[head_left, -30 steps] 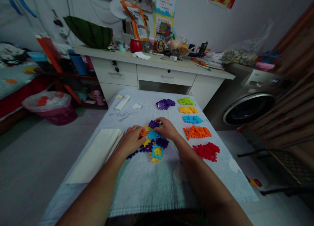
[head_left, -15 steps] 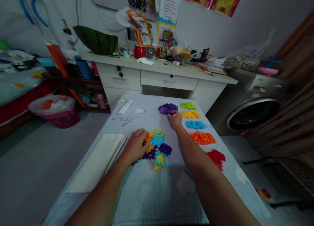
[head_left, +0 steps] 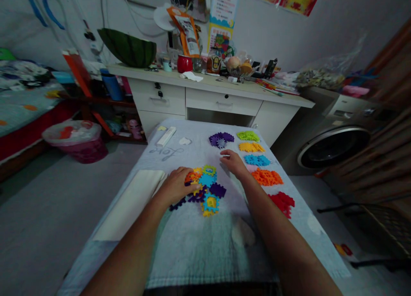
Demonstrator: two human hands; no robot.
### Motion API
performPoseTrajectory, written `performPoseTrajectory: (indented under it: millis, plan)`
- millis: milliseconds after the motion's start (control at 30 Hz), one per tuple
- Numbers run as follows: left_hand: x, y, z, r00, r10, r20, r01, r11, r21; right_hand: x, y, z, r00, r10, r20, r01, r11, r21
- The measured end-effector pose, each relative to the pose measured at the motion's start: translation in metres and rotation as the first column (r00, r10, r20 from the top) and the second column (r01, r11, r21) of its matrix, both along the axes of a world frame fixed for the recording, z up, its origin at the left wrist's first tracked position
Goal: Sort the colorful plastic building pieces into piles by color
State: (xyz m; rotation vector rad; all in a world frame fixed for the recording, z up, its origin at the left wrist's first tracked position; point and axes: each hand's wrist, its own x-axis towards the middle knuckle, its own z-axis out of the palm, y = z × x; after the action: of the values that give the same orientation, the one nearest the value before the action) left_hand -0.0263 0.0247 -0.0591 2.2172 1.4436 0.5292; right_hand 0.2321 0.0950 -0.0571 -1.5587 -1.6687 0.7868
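Observation:
My left hand point(head_left: 178, 184) lies over the left side of a loose pile of mixed plastic interlocking pieces point(head_left: 208, 180). Its thumb is apart from the other fingers, whose tips are partly hidden among orange and yellow pieces. Blue, green, yellow and dark purple pieces show to the right of it. My right hand point(head_left: 233, 163) is held just short of a purple heap of pieces point(head_left: 226, 136), fingers stretched forward and apart, with nothing visible in them. Beside it, along the right of the table, run heaps of green point(head_left: 248, 135), yellow point(head_left: 251, 146), blue point(head_left: 257, 160), orange point(head_left: 267, 177) and red point(head_left: 282, 203) pieces.
A cloth-covered table point(head_left: 192, 253) carries everything. On its left lie a folded cream sheet point(head_left: 130, 206) and a white stick-shaped object point(head_left: 166, 136). Behind stands a white desk point(head_left: 221, 101) with a watermelon half point(head_left: 128, 48) on it. A washing machine point(head_left: 330, 135) is at right.
My right hand has drawn back from the purple heap toward me, and its fingers have opened out. The left hand stays at the mixed pile. The view has shifted slightly.

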Motion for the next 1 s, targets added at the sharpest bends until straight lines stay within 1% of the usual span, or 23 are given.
performPoseTrajectory:
  millis: [67, 100, 167, 233, 267, 300, 367, 467, 567, 700, 767, 867, 933, 1000]
  plan:
    - [-0.005, -0.002, 0.004, 1.000, -0.025, -0.016, 0.024, 0.998, -0.062, 0.003, -0.025, 0.014, 0.986, 0.151, 0.065, -0.145, 0.986, -0.087]
    - [-0.007, -0.003, 0.006, 0.998, -0.051, -0.028, 0.048, 0.995, -0.088, 0.004, -0.038, 0.020, 0.966, 0.237, 0.104, -0.226, 0.968, -0.108]
    - [-0.012, -0.006, 0.009, 0.992, -0.117, -0.053, 0.109, 0.987, -0.120, 0.007, -0.062, 0.029, 0.901, 0.388, 0.192, -0.364, 0.920, -0.148]
    - [-0.014, -0.009, 0.010, 0.982, -0.168, -0.083, 0.157, 0.979, -0.127, 0.009, -0.082, 0.033, 0.830, 0.484, 0.278, -0.450, 0.874, -0.182]
    - [-0.015, -0.011, 0.010, 0.978, -0.181, -0.101, 0.168, 0.978, -0.127, 0.009, -0.089, 0.033, 0.805, 0.505, 0.312, -0.468, 0.863, -0.189]
    - [-0.015, -0.011, 0.011, 0.975, -0.186, -0.119, 0.171, 0.977, -0.129, 0.009, -0.095, 0.031, 0.793, 0.507, 0.337, -0.471, 0.862, -0.188]
    - [-0.016, -0.013, 0.010, 0.971, -0.184, -0.155, 0.163, 0.977, -0.139, 0.008, -0.101, 0.027, 0.807, 0.471, 0.356, -0.442, 0.882, -0.165]
    - [-0.016, -0.013, 0.010, 0.967, -0.168, -0.190, 0.140, 0.978, -0.154, 0.007, -0.101, 0.023, 0.850, 0.418, 0.320, -0.398, 0.908, -0.129]
    - [-0.016, -0.013, 0.008, 0.970, -0.141, -0.197, 0.111, 0.981, -0.157, 0.008, -0.099, 0.022, 0.876, 0.407, 0.257, -0.386, 0.913, -0.133]
    - [-0.017, -0.012, 0.009, 0.983, -0.104, -0.154, 0.076, 0.981, -0.177, 0.015, -0.095, 0.020, 0.924, 0.377, 0.063, -0.360, 0.914, -0.188]
    - [-0.017, -0.012, 0.010, 0.988, -0.101, -0.116, 0.077, 0.978, -0.193, 0.017, -0.093, 0.016, 0.937, 0.350, -0.022, -0.348, 0.922, -0.172]
    - [-0.018, -0.012, 0.011, 0.990, -0.126, -0.059, 0.113, 0.976, -0.187, 0.018, -0.089, 0.008, 0.958, 0.282, -0.048, -0.286, 0.951, -0.118]
    - [-0.018, -0.011, 0.009, 0.990, -0.141, -0.030, 0.134, 0.977, -0.166, 0.016, -0.087, 0.003, 0.973, 0.225, -0.045, -0.229, 0.968, -0.106]
    - [-0.018, -0.010, 0.007, 0.991, -0.133, -0.009, 0.130, 0.979, -0.154, 0.014, -0.085, -0.002, 0.984, 0.175, -0.039, -0.178, 0.979, -0.096]
